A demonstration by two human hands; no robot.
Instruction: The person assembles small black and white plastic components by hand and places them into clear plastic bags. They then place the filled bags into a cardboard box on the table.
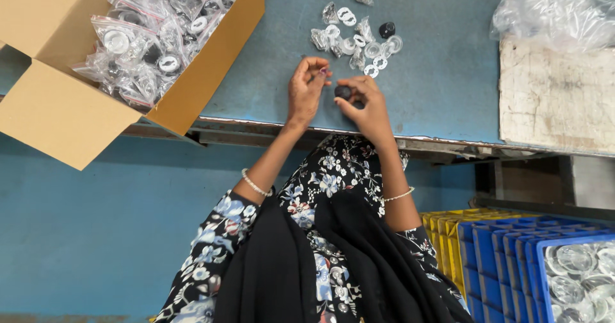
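- Clearly, a small round black part (343,92) is pinched in the fingers (353,83) of the right hand (364,105), just above the near edge of the blue desk (448,73).
- The fingers (312,67) of the left hand (306,89) are seen curled and pressed together round something small and pinkish at the tips; what it is cannot be told.
- The black part is found between the two hands, just to the inner side of the left fingertips and slightly below them, so that the two pinches stand near each other but apart.
- No long axis can be made out on the black part; it is seen as a short, rounded piece, half hidden by the right thumb.
- A loose heap of clear rings and caps (359,38), with one more black cap (387,30) among them, lies on the desk just beyond both hands; the right hand is placed somewhat nearer to it.
- A cardboard box (57,112) filled with small clear bags of parts (154,35) is set well to the left, overhanging the desk edge; the left hand is the nearer one to it.
- A worn white block (557,99) under a crumpled plastic bag (557,9) is seen at the right of the desk, and blue and yellow crates (493,259) stand below it.
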